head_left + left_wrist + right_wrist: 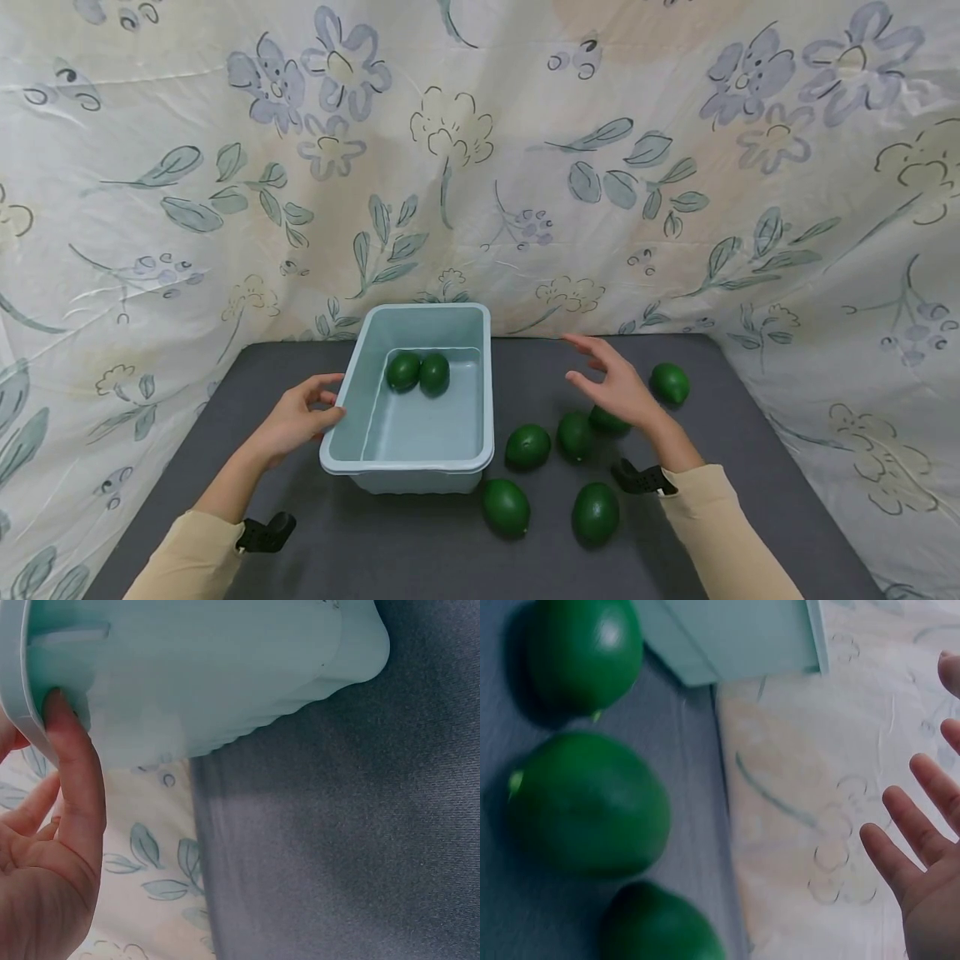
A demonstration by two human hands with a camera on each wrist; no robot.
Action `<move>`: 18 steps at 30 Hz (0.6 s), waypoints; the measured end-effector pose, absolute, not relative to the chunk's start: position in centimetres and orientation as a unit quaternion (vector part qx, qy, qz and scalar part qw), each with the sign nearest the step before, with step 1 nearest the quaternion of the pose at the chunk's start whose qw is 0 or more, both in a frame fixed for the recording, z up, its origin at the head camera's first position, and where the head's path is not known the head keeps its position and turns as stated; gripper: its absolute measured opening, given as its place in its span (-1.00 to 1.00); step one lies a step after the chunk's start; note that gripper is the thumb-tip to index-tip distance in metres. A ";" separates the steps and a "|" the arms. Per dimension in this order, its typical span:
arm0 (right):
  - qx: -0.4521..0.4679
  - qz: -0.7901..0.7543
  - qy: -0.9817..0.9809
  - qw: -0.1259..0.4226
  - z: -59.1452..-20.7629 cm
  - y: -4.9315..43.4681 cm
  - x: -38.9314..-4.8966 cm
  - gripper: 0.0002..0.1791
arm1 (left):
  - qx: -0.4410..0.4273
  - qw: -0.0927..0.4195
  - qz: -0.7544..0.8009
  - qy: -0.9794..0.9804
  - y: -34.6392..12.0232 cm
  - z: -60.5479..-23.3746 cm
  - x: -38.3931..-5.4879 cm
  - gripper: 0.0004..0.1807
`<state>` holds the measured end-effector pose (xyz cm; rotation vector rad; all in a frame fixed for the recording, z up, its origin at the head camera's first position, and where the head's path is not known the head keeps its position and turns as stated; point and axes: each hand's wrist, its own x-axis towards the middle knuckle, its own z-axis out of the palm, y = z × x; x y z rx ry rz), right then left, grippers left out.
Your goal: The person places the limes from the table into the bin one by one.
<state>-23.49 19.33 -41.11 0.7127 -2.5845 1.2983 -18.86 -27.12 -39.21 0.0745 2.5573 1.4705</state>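
Note:
A pale green plastic bin [411, 467] stands on the dark grey table, with two green limes [434, 374] lying side by side inside it. My left hand [302, 417] holds the bin's left rim; in the left wrist view a digit of the left hand [52, 877] tucks under the lip against the outer wall. To the bin's right, my right hand [618, 387] hovers over the loose limes, fingers spread and nothing in it. In the right wrist view the right hand [937, 877] is apart from the nearby limes [589, 804].
Several limes lie on the table right of the bin, including one lime [507, 508] by its front corner, another lime [596, 514] nearer me and a lime [670, 384] at the far right. A floral cloth [480, 208] hangs behind the table [405, 550].

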 end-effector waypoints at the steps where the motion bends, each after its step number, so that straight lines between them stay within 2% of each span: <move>1: 0.233 0.433 -0.867 0.080 -41.3 19.6 -23.4 -0.38 | 0.025 0.095 0.496 0.863 -27.1 -39.2 -18.9 -0.35; 11: 0.207 0.417 -0.881 0.090 -43.6 22.5 -23.3 -0.37 | 0.029 0.097 0.501 0.860 -27.0 -39.0 -18.9 -0.33; 18: 0.177 0.401 -0.897 0.065 -45.6 24.0 -23.4 -0.36 | 0.026 0.097 0.505 0.857 -26.9 -38.9 -18.9 -0.32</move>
